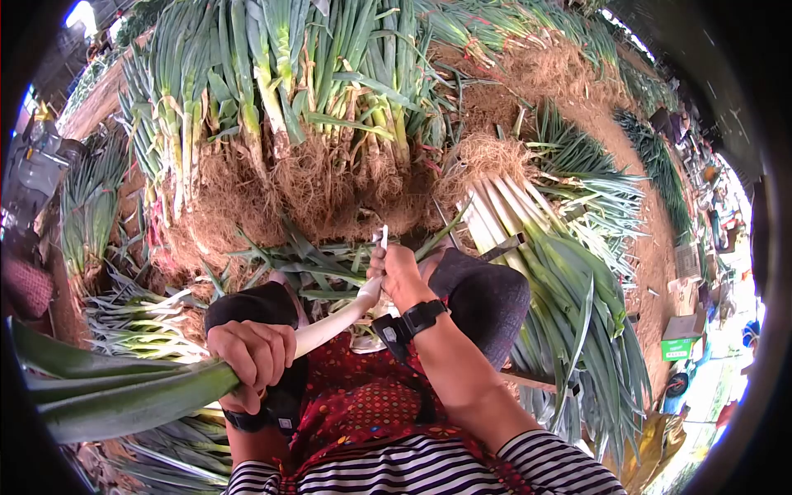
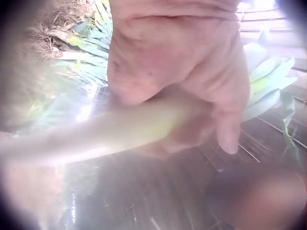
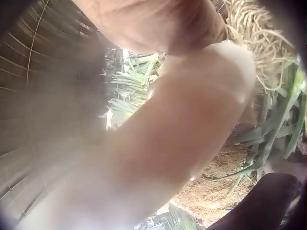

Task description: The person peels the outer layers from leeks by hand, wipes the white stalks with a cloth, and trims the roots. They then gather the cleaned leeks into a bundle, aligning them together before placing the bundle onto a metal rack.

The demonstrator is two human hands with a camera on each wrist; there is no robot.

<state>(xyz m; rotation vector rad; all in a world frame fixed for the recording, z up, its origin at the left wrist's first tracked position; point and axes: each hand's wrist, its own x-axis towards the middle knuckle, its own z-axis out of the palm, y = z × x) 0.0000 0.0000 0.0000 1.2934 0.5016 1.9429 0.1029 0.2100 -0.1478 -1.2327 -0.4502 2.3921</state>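
Note:
A leek (image 1: 334, 324) stretches between the two hands across the person's lap. The left hand (image 1: 252, 355) grips it where the white stem meets the green leaves, which spread out to the left. In the left wrist view, fingers wrap round the stem (image 2: 110, 132). The right hand (image 1: 398, 276) is curled at the white root end, with a narrow pale piece (image 1: 384, 236) sticking up beyond the fingers; I cannot tell what it is. In the right wrist view the thumb side of the hand (image 3: 158, 24) lies against the stem's base (image 3: 230, 62), beside pale stringy roots (image 3: 259, 36).
Leeks with brown roots (image 1: 322, 194) stand piled in front of the knees. Long leeks with white stems (image 1: 503, 206) lie at the right, beside the right knee (image 1: 487, 289). More leeks (image 1: 140, 322) lie at the left. A green box (image 1: 678, 349) stands far right.

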